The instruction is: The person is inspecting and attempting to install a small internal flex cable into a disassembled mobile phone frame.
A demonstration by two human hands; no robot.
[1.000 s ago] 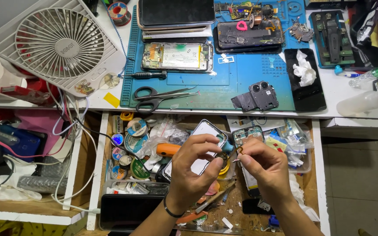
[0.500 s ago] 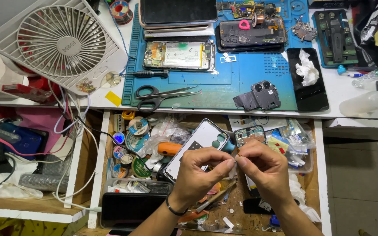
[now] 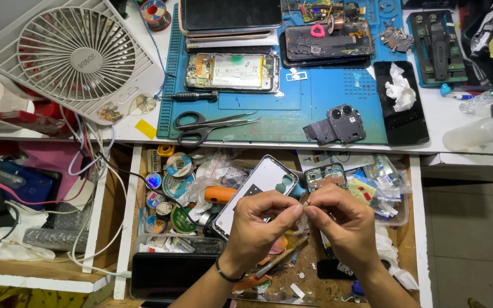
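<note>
My left hand (image 3: 262, 223) and my right hand (image 3: 340, 219) meet over an open drawer (image 3: 134, 188), fingertips pinched together on a tiny part (image 3: 306, 203) between them. The part is too small to make out. Just behind my left hand lies a phone back frame (image 3: 258, 185) with a camera cutout, tilted across the drawer's clutter. A small circuit board (image 3: 326, 175) sits just beyond my right hand. An orange-handled tool (image 3: 219, 195) lies to the left of the frame.
A blue work mat (image 3: 320, 105) on the bench holds an opened phone (image 3: 232, 72), scissors (image 3: 201, 128), a black screwdriver (image 3: 194, 97) and a camera module cover (image 3: 338, 125). A white fan (image 3: 75, 57) stands at left. Tape rolls (image 3: 175, 174) and cables (image 3: 95, 165) crowd the drawer's left side.
Both hands have stayed over the drawer and drawn their fingertips closer together on the tiny part. The camera view has shifted slightly.
</note>
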